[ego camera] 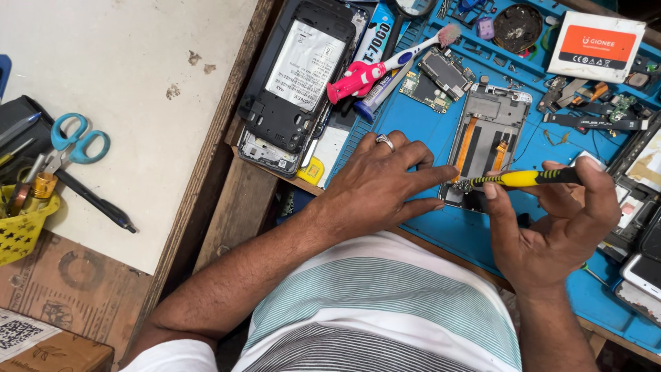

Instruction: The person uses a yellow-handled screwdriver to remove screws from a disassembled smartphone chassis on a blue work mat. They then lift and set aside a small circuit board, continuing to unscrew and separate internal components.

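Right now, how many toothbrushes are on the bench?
1: a pink-handled toothbrush lies on the blue mat, beyond the left hand. Clutter may hide others.

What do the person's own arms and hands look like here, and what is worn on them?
Both forearms are bare, with no sleeves reaching them and no gloves. The left hand carries a silver-coloured metal ring on one finger. The right hand shows no ring or watch. A white shirt with grey-green stripes covers the torso.
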`<state>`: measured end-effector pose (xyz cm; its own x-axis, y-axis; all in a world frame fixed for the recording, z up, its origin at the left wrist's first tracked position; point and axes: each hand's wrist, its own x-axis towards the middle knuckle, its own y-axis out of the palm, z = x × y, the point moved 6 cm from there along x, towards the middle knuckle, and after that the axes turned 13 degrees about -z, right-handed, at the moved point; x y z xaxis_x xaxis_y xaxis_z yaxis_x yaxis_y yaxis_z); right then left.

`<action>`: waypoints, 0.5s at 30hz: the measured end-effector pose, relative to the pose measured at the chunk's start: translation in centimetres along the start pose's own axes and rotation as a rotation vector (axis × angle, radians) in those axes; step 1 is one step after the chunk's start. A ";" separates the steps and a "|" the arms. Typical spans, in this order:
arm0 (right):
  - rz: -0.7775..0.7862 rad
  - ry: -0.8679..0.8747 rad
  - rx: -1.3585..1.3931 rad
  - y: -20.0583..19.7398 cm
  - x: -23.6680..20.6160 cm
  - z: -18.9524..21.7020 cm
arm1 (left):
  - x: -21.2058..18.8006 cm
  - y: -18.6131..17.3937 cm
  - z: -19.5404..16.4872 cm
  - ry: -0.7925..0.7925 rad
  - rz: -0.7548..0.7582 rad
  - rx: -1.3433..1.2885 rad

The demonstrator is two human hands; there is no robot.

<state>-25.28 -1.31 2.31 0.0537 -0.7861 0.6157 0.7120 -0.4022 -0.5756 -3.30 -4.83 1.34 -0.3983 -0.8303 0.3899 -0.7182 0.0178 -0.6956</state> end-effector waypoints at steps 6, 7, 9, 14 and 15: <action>-0.003 0.003 0.043 1.1 0.1 1.1 | 0.0 0.1 0.1 -0.024 0.016 -0.013; -0.003 0.006 0.071 1.3 0.4 1.5 | -0.1 0.0 0.1 -0.020 0.015 -0.015; 0.000 0.012 0.176 1.8 1.0 2.3 | -0.2 -0.4 0.2 -0.008 0.014 -0.019; -0.046 -0.219 -0.021 1.7 3.1 4.2 | 1.2 -0.8 -0.4 0.014 -0.005 -0.003; -0.052 -0.210 -0.028 1.7 3.2 4.2 | 1.4 -0.9 -0.5 0.005 -0.003 -0.010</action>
<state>-20.91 -2.58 5.57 0.1641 -0.6504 0.7417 0.6983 -0.4545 -0.5530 -3.50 -5.72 2.77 -0.3992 -0.8275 0.3948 -0.7248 0.0211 -0.6887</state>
